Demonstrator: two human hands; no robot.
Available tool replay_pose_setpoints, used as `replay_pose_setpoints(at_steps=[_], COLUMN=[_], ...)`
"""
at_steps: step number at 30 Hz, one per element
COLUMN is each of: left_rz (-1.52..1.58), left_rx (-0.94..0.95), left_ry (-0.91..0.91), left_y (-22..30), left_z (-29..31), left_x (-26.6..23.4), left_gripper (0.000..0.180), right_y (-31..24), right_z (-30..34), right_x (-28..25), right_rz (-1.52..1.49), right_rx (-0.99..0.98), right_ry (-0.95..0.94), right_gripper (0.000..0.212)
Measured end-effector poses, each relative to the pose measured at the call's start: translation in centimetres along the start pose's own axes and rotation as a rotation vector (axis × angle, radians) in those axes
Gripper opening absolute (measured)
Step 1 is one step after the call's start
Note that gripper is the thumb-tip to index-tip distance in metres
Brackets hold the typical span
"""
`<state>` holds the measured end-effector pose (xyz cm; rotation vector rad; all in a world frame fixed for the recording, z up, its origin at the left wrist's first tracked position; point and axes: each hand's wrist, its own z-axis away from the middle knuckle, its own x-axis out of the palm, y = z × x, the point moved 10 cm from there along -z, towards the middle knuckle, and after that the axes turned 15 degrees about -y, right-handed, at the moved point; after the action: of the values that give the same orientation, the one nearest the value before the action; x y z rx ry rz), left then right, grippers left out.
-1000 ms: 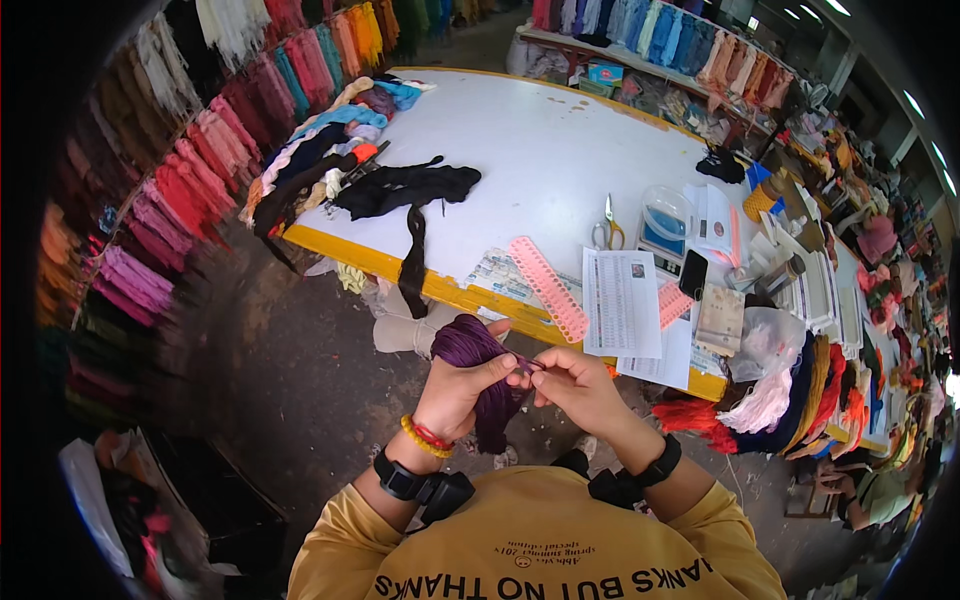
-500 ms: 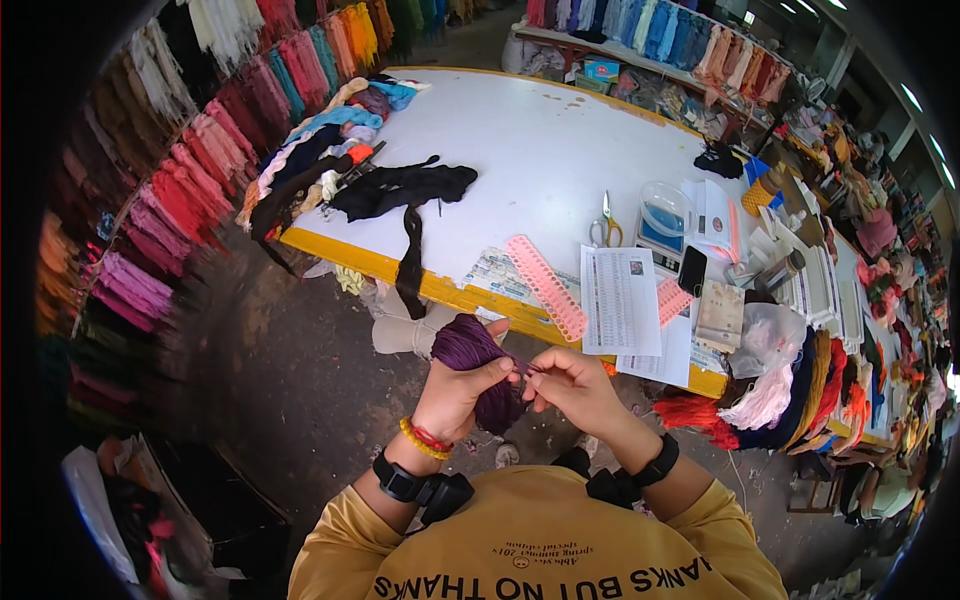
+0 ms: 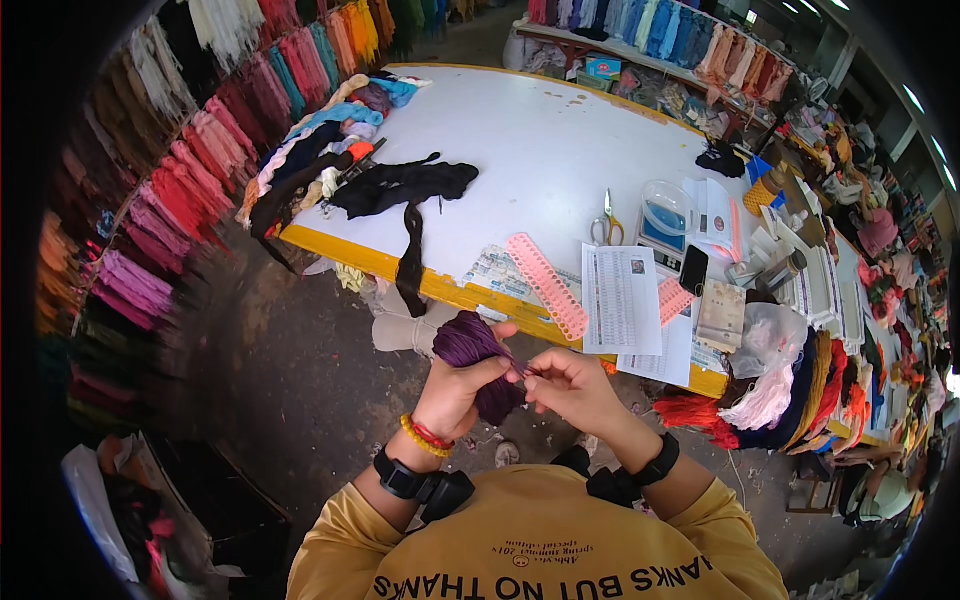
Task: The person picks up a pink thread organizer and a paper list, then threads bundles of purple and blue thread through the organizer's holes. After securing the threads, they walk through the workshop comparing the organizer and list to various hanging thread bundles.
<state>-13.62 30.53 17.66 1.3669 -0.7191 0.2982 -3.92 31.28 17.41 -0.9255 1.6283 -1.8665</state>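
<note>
A bundled skein of dark purple yarn (image 3: pixel 466 343) is gripped in my left hand (image 3: pixel 452 397), its strands bulging above and below my thumb. My right hand (image 3: pixel 572 388) is closed in a pinch on a few purple strands at the skein's right side, close to my left fingertips. Both hands are just off the near edge of the white table (image 3: pixel 520 150). Beyond them, a pink card with holes (image 3: pixel 547 287) and a printed sheet (image 3: pixel 621 300) lie at that edge.
Scissors (image 3: pixel 607 222), a phone (image 3: pixel 693 270) and a scale (image 3: pixel 662 232) under a clear bowl are on the table's right. Black yarn (image 3: pixel 405 190) lies at its left, one strand hanging over the edge (image 3: pixel 411 262). Colourful skeins (image 3: pixel 190 190) hang on the left.
The skein and my left hand have shifted very slightly. My right hand keeps its pinch on the strands in nearly the same place.
</note>
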Motion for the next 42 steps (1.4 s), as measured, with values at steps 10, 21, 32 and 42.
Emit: replay_pose_setpoints(at_steps=[10,21,32,42], left_rz=[-0.027,0.183,0.167,0.1], left_rx=[0.005,-0.022,-0.089,-0.079], left_ry=[-0.058,-0.062,-0.123,-0.099], left_y=[-0.1,-1.0,-1.7,-1.8], left_z=[-0.2,0.1,0.1,0.2], left_x=[0.6,0.2,0.8,1.2], left_gripper=[0.034,0.036,0.026,0.015], right_y=[0.1,1.3,1.8,0.9], right_z=[0.0,0.6,0.7,1.0], right_x=[-0.3,-0.9,1.7,0.4], right_rz=[0.076,-0.209,-0.569,-0.012], right_rx=[0.025,0.023,0.097,0.071], right_ry=[0.015,0.101,-0.271,-0.125], right_gripper=[0.01,0.009,0.016,0.015])
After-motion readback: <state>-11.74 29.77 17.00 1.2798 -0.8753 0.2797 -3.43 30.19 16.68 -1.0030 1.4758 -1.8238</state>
